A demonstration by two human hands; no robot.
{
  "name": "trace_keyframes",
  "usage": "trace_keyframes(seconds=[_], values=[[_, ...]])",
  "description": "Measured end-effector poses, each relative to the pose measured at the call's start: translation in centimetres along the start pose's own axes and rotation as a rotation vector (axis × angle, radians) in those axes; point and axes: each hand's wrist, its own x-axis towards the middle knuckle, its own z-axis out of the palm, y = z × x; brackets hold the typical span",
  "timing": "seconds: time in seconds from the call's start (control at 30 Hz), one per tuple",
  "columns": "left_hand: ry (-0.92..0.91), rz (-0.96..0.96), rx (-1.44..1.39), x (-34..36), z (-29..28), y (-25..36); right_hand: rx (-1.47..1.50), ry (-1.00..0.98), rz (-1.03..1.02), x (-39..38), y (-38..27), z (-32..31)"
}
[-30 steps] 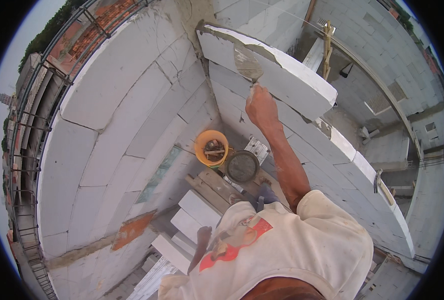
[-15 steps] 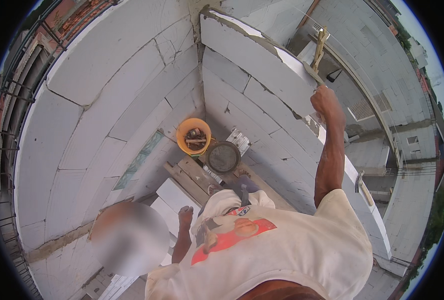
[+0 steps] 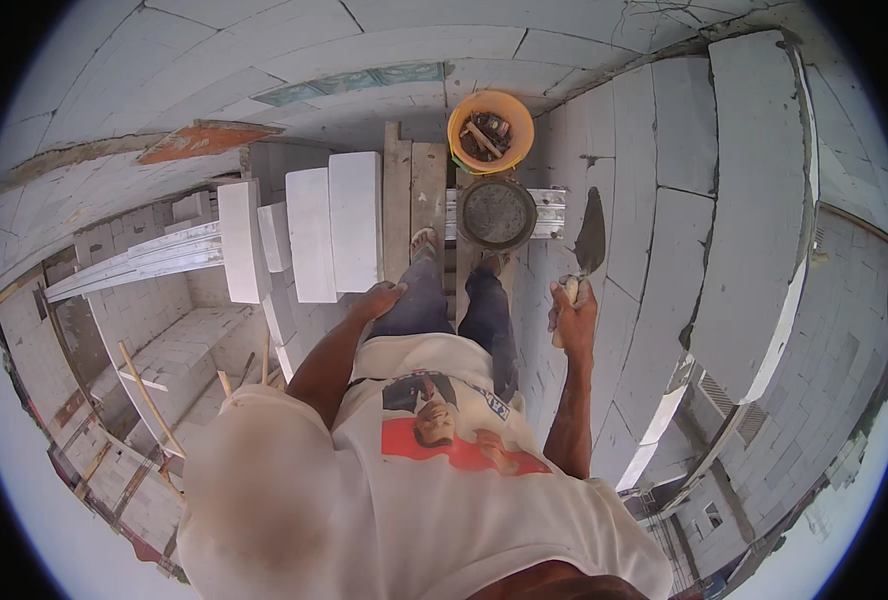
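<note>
We observe right hand (image 3: 579, 322) clamped on trowel (image 3: 591, 236) by its wooden handle, near round grey bucket (image 3: 500, 246); left hand (image 3: 380, 298) near white block (image 3: 354, 225), its grip we cannot tell.

Partial lettering (image 3: 499, 404) (small) on shirt (image 3: 444, 525)

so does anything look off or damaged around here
Mostly no; nothing obviously spilled. The trowel sits normally in the right hand. One oddity: the orange patch on the wall, whose colour clashes with the pale surface around it.
</note>
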Motion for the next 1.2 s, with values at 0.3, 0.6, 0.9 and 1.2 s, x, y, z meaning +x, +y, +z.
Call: trace_keyframes(seconds=[0.3, 0.6, 0.9, 1.2], values=[[0.073, -0.363, -0.236, 6.2, 14.7, -2.7, 0.153, -0.272, 0.510, 14.5, 17.7, 7.4], [0.160, -0.458, -0.531, 8.5, 17.2, -2.8, -0.122, -0.374, 0.716, 18.3, 23.1, 11.7], [0.500, -0.407, -0.964, 15.4, 14.7, -18.0, -0.202, -0.486, 0.683, 20.4, 22.7, 12.9], [0.910, -0.410, -0.797, 26.8, 2.3, -34.1, -0.477, -0.789, -0.005, 27.4, 28.3, 36.7]])
